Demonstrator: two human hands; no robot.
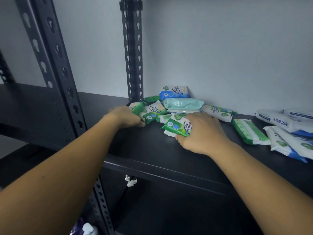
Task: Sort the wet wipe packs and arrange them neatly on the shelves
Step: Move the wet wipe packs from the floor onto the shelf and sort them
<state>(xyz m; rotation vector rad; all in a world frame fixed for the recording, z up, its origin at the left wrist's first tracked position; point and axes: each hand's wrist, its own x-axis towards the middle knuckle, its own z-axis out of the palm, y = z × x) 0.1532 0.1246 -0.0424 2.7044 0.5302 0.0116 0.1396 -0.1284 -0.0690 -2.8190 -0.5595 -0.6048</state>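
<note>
1. Packs of wet wipes (pixel 182 103) lie heaped on the shelf (pixel 149 150), just right of the rear post (pixel 133 56).
2. Front green pack (pixel 176 127) lies farther right of the post, its long axis slanting; the right hand (pixel 201 133) curls round it.
3. Left hand (pixel 125 117) grips the second green pack (pixel 151 112), nearest the post.

A black metal shelf (pixel 152 150) holds a loose heap of wet wipe packs against the back wall. On top, a blue and white pack (pixel 175 93) leans on the wall above a pale mint pack (pixel 183 103) lying flat. In front, a green pine antibacterial pack (pixel 151 111) sits tilted, gripped at its lower edge by the left hand (pixel 126 117). The right hand (pixel 201 131) holds a second green pack (pixel 176 127), its label facing up. Further right, apart from the heap, a green and white pack (pixel 249 132) lies flat, beside overlapping white and blue packs (pixel 277 120).
</note>
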